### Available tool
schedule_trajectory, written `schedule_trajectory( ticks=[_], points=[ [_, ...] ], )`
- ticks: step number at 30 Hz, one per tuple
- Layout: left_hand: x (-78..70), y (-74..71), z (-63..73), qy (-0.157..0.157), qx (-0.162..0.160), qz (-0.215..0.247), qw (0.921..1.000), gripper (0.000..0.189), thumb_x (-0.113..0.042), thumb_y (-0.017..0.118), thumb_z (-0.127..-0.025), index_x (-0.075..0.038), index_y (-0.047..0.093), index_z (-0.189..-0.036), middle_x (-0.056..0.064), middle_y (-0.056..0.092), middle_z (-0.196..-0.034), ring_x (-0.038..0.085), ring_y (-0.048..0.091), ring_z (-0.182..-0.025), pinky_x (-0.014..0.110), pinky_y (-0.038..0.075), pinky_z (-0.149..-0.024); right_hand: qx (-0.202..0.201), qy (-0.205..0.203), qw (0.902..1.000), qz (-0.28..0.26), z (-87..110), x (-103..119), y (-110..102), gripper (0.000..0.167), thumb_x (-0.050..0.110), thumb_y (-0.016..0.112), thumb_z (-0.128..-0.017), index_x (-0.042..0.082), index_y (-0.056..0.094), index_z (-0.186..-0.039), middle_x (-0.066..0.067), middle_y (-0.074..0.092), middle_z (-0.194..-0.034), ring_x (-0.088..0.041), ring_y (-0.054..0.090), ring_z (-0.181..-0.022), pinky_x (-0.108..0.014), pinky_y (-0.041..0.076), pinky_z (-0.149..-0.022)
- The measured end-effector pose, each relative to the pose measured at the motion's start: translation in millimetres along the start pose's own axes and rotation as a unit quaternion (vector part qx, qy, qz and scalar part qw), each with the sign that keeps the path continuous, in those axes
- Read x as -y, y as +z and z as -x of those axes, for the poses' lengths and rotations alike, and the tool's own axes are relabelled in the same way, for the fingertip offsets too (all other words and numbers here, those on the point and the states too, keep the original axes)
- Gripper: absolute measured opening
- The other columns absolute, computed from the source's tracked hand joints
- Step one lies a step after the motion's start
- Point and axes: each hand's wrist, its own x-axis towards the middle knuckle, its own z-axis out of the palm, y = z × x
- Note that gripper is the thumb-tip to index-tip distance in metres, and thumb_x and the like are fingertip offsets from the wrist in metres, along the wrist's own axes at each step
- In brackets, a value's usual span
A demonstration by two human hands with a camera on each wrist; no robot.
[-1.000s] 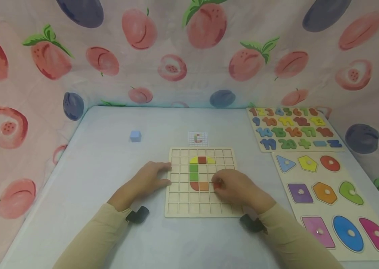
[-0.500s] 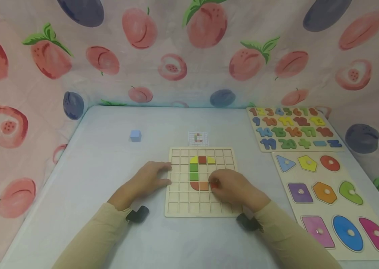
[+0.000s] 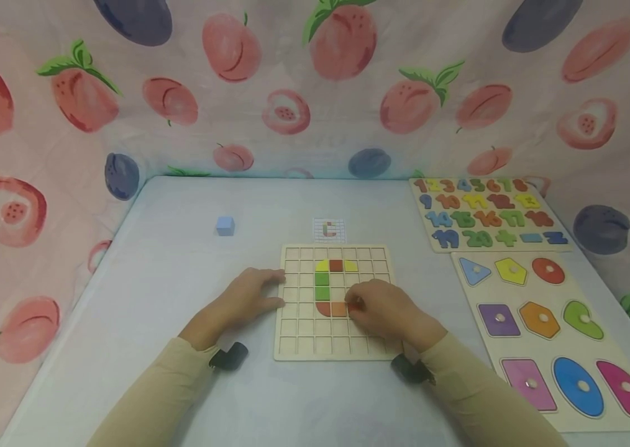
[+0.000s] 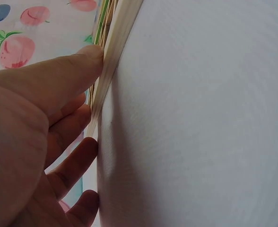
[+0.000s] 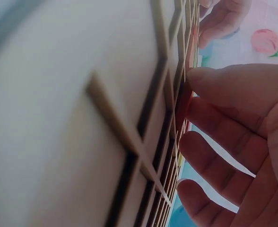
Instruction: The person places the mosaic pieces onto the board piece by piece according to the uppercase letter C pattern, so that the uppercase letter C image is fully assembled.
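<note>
A wooden grid board [image 3: 305,340] lies on the table in the head view. Its cells hold yellow corner tiles [image 3: 351,266], a dark red square [image 3: 336,266], green squares [image 3: 322,293], a red rounded tile [image 3: 323,308] and an orange square [image 3: 339,309]. My right hand [image 3: 390,311] pinches another red tile [image 5: 183,105] between thumb and index finger, at the cell right of the orange square; fingers partly hide it. My left hand [image 3: 245,299] touches the board's left edge, its thumb [image 4: 84,61] on the rim and the other fingers loosely spread.
A small printed card [image 3: 328,230] lies just behind the board. A blue cube [image 3: 225,226] stands at the back left. On the right lie a number puzzle [image 3: 424,242] and a shape puzzle [image 3: 468,298] with knobbed pieces. A fruit-print cloth [image 3: 337,143] hangs behind the table.
My right hand has shifted slightly left with the red tile, closer to the orange square. The left hand has stayed at the board's edge.
</note>
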Motion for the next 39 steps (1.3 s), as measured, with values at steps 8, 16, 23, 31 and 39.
schedule_trajectory(
  ticks=[8, 16, 23, 31, 39],
  points=[
    [0.1, 0.2, 0.7, -0.003, -0.002, 0.000, 1.0000, 0.053, -0.020, 0.078, -0.089, -0.003, 0.061, -0.136, 0.011, 0.056, -0.143, 0.035, 0.044, -0.137, 0.048, 0.032, -0.115, 0.002, 0.004, 0.9999, 0.009, 0.0, 0.7, 0.5, 0.012, 0.017, 0.075, -0.089, 0.014, 0.077, -0.100, 0.005, 0.070, -0.090, -0.015, 0.059, -0.085, -0.037, 0.054, -0.083],
    [2.0, 1.5, 0.7, -0.011, 0.000, 0.004, 0.9999, 0.053, -0.020, 0.077, -0.089, -0.004, 0.060, -0.137, 0.010, 0.055, -0.144, 0.034, 0.042, -0.138, 0.047, 0.031, -0.116, 0.004, 0.014, 0.9999, 0.010, 0.5, -0.6, 2.4, 0.014, 0.014, 0.075, -0.088, 0.014, 0.077, -0.103, 0.003, 0.072, -0.095, -0.017, 0.062, -0.091, -0.040, 0.054, -0.087],
    [2.5, 2.7, 0.8, -0.004, -0.004, 0.001, 1.0000, 0.052, -0.020, 0.077, -0.089, -0.003, 0.061, -0.136, 0.010, 0.056, -0.143, 0.035, 0.044, -0.137, 0.048, 0.032, -0.115, -0.004, 0.024, 0.9997, 0.003, 0.6, 0.1, 2.7, 0.017, 0.013, 0.076, -0.087, 0.012, 0.076, -0.104, 0.001, 0.072, -0.098, -0.018, 0.063, -0.093, -0.041, 0.055, -0.088],
    [1.6, 0.4, 0.2, -0.005, 0.001, 0.003, 1.0000, 0.053, -0.021, 0.077, -0.089, -0.003, 0.060, -0.137, 0.011, 0.055, -0.144, 0.035, 0.043, -0.137, 0.047, 0.032, -0.116, -0.008, 0.049, 0.9985, -0.021, 2.1, -5.2, 3.6, 0.031, 0.017, 0.075, -0.088, 0.007, 0.070, -0.117, -0.006, 0.070, -0.113, -0.026, 0.064, -0.108, -0.046, 0.052, -0.095],
    [2.1, -1.9, -0.9, -0.004, 0.006, 0.000, 1.0000, 0.054, -0.021, 0.076, -0.090, -0.002, 0.059, -0.137, 0.012, 0.056, -0.142, 0.034, 0.044, -0.136, 0.047, 0.032, -0.116, -0.023, 0.084, 0.9932, -0.077, 11.4, -25.3, -15.2, 0.054, 0.027, 0.071, -0.091, 0.006, 0.056, -0.138, -0.013, 0.060, -0.132, -0.029, 0.061, -0.112, -0.050, 0.051, -0.098]
  ],
)
